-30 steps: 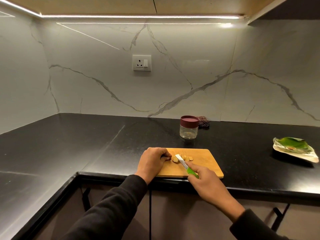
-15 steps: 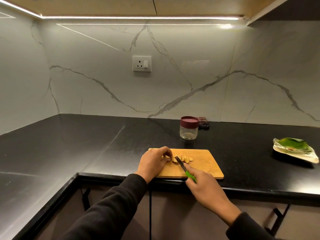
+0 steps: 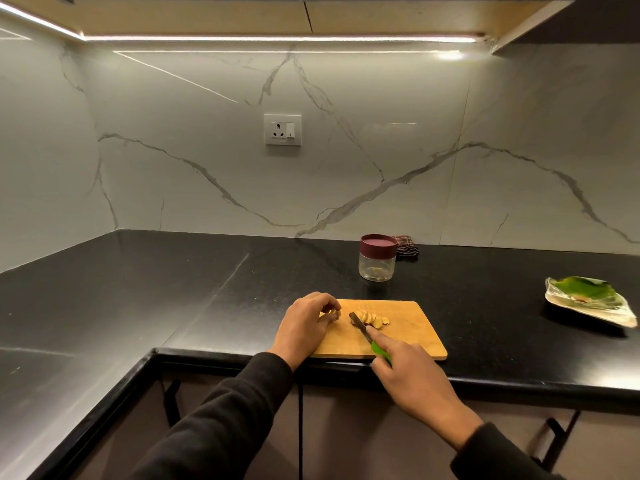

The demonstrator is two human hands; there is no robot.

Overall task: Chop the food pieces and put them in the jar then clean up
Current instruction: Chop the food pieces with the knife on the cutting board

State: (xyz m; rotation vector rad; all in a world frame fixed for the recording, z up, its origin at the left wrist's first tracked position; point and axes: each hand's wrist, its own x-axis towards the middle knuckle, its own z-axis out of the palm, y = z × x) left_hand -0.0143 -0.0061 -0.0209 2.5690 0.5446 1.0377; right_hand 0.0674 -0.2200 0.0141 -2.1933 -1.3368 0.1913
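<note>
Several pale slices (image 3: 372, 319) lie fanned on the wooden cutting board (image 3: 408, 330), just right of the knife (image 3: 363, 330) blade, which rests tip-down at their left edge. Your right hand (image 3: 412, 379) grips the knife by its green handle, forefinger stretched along the spine of the blade. Your left hand (image 3: 306, 323) sits on the board's left end, fingers curled, pinching a small uncut piece (image 3: 331, 315) between thumb and fingertips, a little apart from the slices. Board lies at the front edge of the black counter (image 3: 173, 289), its near side overhanging the lip slightly. Behind the board, well clear of it, stands the clear jar (image 3: 377, 258) with its maroon lid on; a few pale bits show at the bottom. Just behind the jar, against the marble wall, a dark checked cloth (image 3: 408, 249). Far right on the counter, a shallow dish (image 3: 588, 301) with a green leaf pattern, something small in it, too small to tell. Wall socket (image 3: 283, 129) above, centre.
</note>
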